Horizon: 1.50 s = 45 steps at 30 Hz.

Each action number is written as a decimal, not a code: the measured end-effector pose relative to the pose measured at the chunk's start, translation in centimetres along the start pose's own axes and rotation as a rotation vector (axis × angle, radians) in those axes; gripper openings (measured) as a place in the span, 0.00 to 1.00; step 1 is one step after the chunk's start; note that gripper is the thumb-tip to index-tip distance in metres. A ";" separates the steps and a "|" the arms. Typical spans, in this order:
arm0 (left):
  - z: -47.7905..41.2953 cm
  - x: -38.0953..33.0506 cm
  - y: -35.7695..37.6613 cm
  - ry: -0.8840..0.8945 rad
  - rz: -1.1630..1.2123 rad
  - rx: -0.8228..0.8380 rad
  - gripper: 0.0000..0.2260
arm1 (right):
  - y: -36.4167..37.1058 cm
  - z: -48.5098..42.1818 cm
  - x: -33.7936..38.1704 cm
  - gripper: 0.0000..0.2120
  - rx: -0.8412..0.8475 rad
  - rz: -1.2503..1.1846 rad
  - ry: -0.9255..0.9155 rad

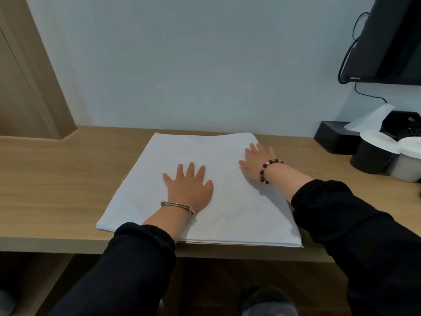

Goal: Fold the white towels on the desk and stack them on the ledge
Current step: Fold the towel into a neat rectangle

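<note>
Head view looks down on two hands lying flat on a white towel (200, 190). Left hand (189, 188) rests palm down with fingers straight and slightly spread, gripping nothing, pressing the cloth near its middle. Right hand (256, 161) lies farther out and to the right of the left one, also flat with straight fingers, touching the cloth near its far right corner. A thin metal bangle (177, 205) circles the left wrist, and a bead bracelet (268, 169) circles the right wrist; both arms wear black sleeves.

Under both palms the towel is spread as a broad, roughly square layer, with stacked edges showing along its near side, where it reaches the front edge of the wooden desk (57, 183). Well to the right of the right hand stand two cups (373, 156) with white lids, with a black tissue box (335, 137) behind them. Above those, a black screen (387, 39) hangs on the wall with cables trailing.
</note>
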<state>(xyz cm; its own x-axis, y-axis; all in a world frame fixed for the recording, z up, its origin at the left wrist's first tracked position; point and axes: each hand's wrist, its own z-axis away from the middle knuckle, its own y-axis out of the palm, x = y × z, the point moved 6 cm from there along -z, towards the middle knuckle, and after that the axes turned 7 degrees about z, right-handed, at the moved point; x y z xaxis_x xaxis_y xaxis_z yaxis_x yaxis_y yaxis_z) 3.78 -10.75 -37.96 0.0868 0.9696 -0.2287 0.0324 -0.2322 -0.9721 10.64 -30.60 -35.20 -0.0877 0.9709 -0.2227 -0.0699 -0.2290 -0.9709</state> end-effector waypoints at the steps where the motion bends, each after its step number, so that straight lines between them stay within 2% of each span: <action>1: 0.0 0.0 0.0 -0.003 0.001 -0.003 0.26 | -0.2 -0.1 2.1 0.28 -0.032 -0.045 -0.081; 3: -0.1 0.0 0.1 -0.014 -0.002 -0.008 0.26 | 0.6 0.0 5.5 0.26 -0.033 -0.134 -0.230; 5: -0.2 0.0 0.1 -0.018 -0.009 -0.006 0.27 | 1.5 -0.8 5.6 0.25 -0.019 -0.172 -0.263; 9: -0.2 0.0 0.1 -0.009 -0.002 -0.035 0.27 | 1.6 -5.1 -0.8 0.25 -0.029 -0.203 -0.048; 11: -0.1 0.0 0.0 0.003 0.005 -0.045 0.27 | 2.1 -6.5 -3.8 0.27 0.019 -0.242 0.087; 14: -0.1 -0.1 0.0 0.005 0.016 -0.053 0.27 | 1.6 -7.7 -5.0 0.29 0.063 -0.026 0.242; 16: -0.1 -0.1 0.0 0.005 0.013 -0.051 0.27 | -0.1 -7.9 -2.1 0.30 -0.042 0.103 0.170; 18: -0.1 -0.1 0.2 0.001 0.011 -0.048 0.27 | -0.3 -7.7 2.4 0.29 -0.089 0.044 -0.079; 20: -0.2 0.0 0.2 -0.004 0.004 -0.048 0.27 | 1.1 -7.1 4.6 0.27 -0.029 -0.097 -0.243; 21: -0.2 0.0 0.1 -0.004 0.002 -0.045 0.27 | 1.3 -7.3 3.8 0.27 -0.021 -0.153 -0.231; 23: -0.1 -0.1 0.1 -0.002 0.009 -0.047 0.27 | 1.4 -8.3 0.2 0.26 -0.030 -0.186 -0.081; 25: -0.1 -0.1 0.1 0.001 0.016 -0.059 0.27 | 1.7 -9.1 -3.1 0.27 0.030 -0.154 0.100; 27: -0.1 -0.1 0.1 0.002 0.018 -0.062 0.27 | 1.4 -9.2 -3.6 0.28 0.073 -0.051 0.207; 29: -0.1 -0.1 0.1 0.001 0.021 -0.060 0.27 | 0.1 -8.6 -0.8 0.29 0.020 -0.009 0.168; 31: -0.2 -0.1 0.1 -0.005 0.023 -0.053 0.27 | -0.8 -7.3 2.8 0.28 -0.031 -0.057 0.037; 33: -0.1 0.0 0.0 -0.013 0.024 -0.044 0.27 | -0.1 -4.7 5.5 0.26 -0.016 -0.076 -0.128; 35: 0.0 0.0 -0.1 -0.017 0.028 -0.040 0.27 | 1.6 -1.8 5.7 0.26 0.001 -0.097 -0.211; 37: 0.1 -0.2 -0.2 -0.014 0.036 -0.031 0.27 | 2.5 0.2 3.5 0.26 0.030 -0.167 -0.149; 40: 0.4 -0.4 -0.4 -0.019 0.041 -0.028 0.27 | 1.6 0.4 1.2 0.26 0.111 -0.111 0.005; 42: 0.4 -0.3 -0.5 -0.049 0.040 -0.019 0.26 | 0.0 0.2 3.1 0.23 0.120 -0.104 -0.028; 45: 0.3 -0.3 -0.6 -0.086 0.053 -0.015 0.25 | -0.3 0.5 7.5 0.22 0.111 -0.246 -0.076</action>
<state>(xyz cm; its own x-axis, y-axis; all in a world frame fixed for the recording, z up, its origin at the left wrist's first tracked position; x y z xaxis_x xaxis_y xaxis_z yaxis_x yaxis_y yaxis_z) 3.44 -10.91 -37.28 0.0031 0.9589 -0.2838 0.0452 -0.2836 -0.9579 9.46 -23.29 -36.55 -0.1291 0.9912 0.0295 -0.2062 0.0022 -0.9785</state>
